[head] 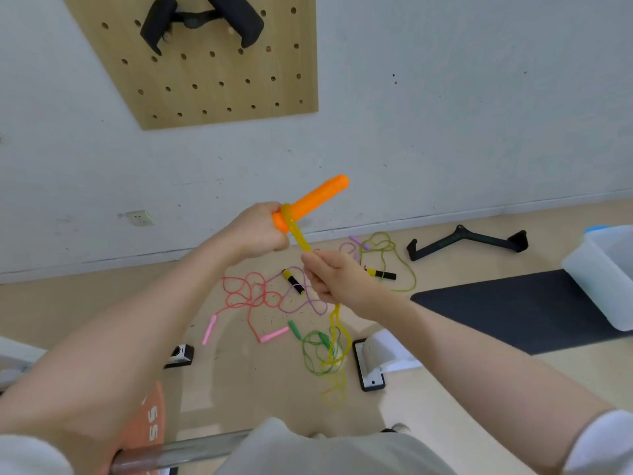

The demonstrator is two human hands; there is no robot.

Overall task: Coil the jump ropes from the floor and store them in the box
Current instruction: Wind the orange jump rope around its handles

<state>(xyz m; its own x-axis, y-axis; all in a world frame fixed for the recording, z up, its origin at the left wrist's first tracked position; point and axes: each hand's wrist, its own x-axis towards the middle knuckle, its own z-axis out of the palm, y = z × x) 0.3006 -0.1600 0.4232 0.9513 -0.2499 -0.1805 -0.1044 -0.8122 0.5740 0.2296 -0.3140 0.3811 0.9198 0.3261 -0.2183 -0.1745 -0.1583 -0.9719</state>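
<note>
My left hand (257, 231) grips the orange handles (317, 197) of a jump rope, held up at chest height. Its yellow cord (301, 238) is looped round the handles and runs down into my right hand (334, 277), which pinches it taut. The rest of the cord hangs to the floor in loose loops (337, 358). Other ropes lie tangled on the floor: a pink one (246, 296), a purple one (301, 303), a green one (317, 351), and an olive one with black-and-yellow handles (387, 262). A translucent box (603, 279) stands at the right edge.
A dark exercise mat (513, 310) lies under the box. A black V-shaped handle (469, 240) lies by the wall. A barbell bar with an orange weight plate (150, 426) is at my feet, near a white stand foot (373, 361). A pegboard (212, 63) hangs on the wall.
</note>
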